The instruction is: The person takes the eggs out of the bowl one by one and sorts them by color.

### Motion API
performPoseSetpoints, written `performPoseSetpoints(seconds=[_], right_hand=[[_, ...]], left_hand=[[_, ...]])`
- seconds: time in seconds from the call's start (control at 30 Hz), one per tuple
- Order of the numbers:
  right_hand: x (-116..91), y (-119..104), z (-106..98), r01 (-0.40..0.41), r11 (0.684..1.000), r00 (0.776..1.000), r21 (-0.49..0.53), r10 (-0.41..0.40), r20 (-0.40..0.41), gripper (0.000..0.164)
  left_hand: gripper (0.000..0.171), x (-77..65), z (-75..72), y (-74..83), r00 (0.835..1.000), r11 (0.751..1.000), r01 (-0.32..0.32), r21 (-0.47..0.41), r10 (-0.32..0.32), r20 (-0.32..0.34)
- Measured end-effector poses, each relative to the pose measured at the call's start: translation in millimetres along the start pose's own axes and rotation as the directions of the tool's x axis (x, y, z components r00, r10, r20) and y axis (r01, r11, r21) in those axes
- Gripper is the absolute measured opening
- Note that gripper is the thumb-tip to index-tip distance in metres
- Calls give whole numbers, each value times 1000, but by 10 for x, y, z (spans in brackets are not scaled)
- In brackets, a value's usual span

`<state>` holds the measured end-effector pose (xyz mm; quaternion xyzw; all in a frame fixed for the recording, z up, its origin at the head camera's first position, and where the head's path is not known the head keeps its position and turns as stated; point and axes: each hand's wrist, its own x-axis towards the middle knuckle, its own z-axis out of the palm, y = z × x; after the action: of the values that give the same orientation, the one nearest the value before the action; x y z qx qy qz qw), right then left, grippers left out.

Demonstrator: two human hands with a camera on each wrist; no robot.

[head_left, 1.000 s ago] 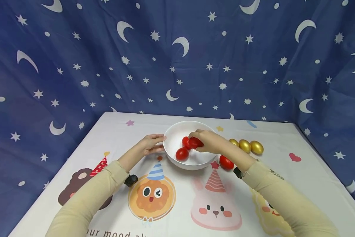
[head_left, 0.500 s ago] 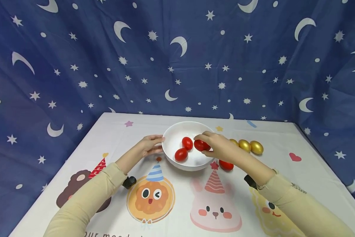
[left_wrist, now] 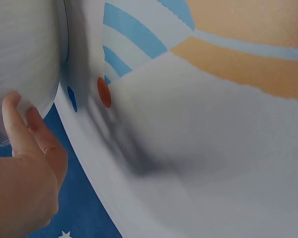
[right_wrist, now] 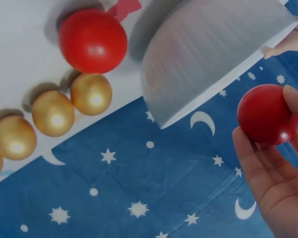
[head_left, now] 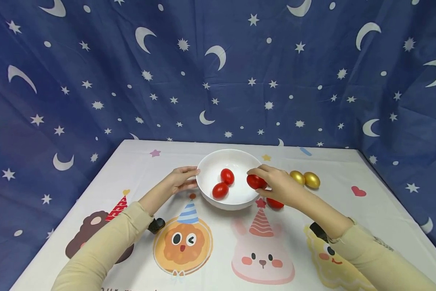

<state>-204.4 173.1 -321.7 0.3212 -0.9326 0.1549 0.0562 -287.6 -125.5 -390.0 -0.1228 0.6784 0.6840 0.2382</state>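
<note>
A white bowl (head_left: 240,159) stands on the table with two red eggs, the farther egg (head_left: 227,176) and the nearer egg (head_left: 220,190), lying inside. At its left side my left hand (head_left: 183,179) grips the rim, fingers against the outer wall in the left wrist view. My right hand (head_left: 278,184) pinches a third red egg (right_wrist: 268,115) between thumb and fingertips, over the bowl's right rim in the head view. Another red egg (right_wrist: 93,41) lies on the table just right of the bowl, partly hidden by that hand in the head view.
Several gold eggs (right_wrist: 53,113) lie in a row beyond my right hand, right of the bowl. A white cloth with cartoon prints covers the table (head_left: 218,242). Behind it hangs a blue star-and-moon curtain (head_left: 189,101).
My right hand has moved right with the red egg, from over the bowl's middle to its right rim. The left hand keeps its grip on the bowl.
</note>
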Motion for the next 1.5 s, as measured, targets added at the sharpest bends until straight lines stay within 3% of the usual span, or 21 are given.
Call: performPoseSetpoints(seconds=[0.2,0.57,1.13,1.5], right_hand=[[-134,45,-35,-55,998,998,19,56,-34,49],[-329,88,-40,-52,998,996,-28,49,-78,50],[-587,179,1,-111,993,987,-46,104,-124,50],[-705,305,31,-202,979,976,-27,199,-90,52]], left_hand=[[48,-19,30,-10,1000,1000,-7,-8,7,2],[49,-18,26,-16,1000,1000,-7,-11,7,3],[50,-11,-11,-35,1000,1000,-14,-5,14,1],[48,-17,-13,-25,1000,1000,-14,-2,14,-14]])
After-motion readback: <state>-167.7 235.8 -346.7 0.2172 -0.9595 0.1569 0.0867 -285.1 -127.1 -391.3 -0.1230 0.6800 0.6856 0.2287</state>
